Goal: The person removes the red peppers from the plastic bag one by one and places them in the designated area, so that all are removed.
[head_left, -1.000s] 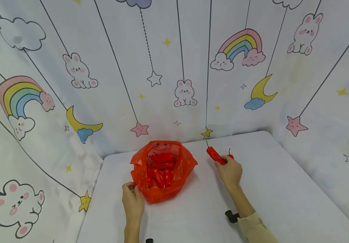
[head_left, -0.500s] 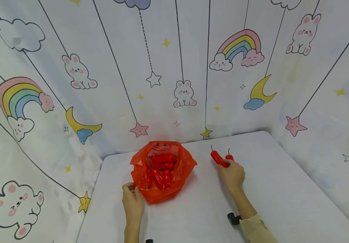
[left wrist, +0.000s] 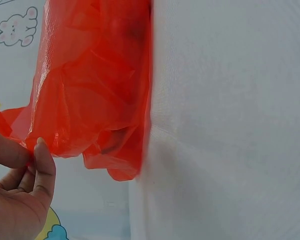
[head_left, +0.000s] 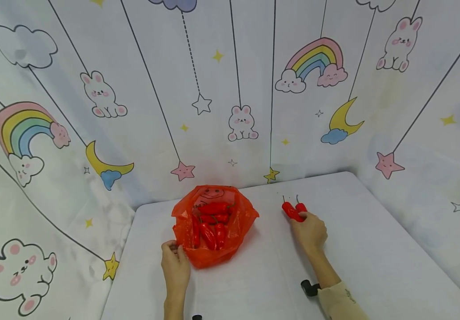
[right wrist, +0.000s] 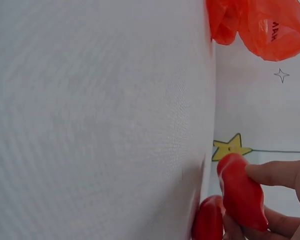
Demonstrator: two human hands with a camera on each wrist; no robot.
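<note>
A red plastic bag (head_left: 230,255) stands with its mouth spread, and several red chili peppers (head_left: 209,235) show inside it. My left hand (head_left: 175,264) pinches the bag's edge at its near left; the left wrist view shows thumb and finger together on the thin plastic (left wrist: 90,90). Right of the bag, my right hand (head_left: 309,231) holds a red chili pepper (head_left: 291,212) between thumb and fingers, its stem pointing away from me. A second chili pepper (right wrist: 208,220) lies on the table right beside the held one, partly hidden by the fingers.
The white-covered table (head_left: 254,284) reaches back to a cloth backdrop (head_left: 222,80) printed with rabbits, stars and rainbows. A small black device (head_left: 310,288) sits at the right wrist near the sleeve.
My right hand has moved right and slightly toward me with its chili pepper, which now sits close beside the other one. The left hand and the bag have stayed put.
</note>
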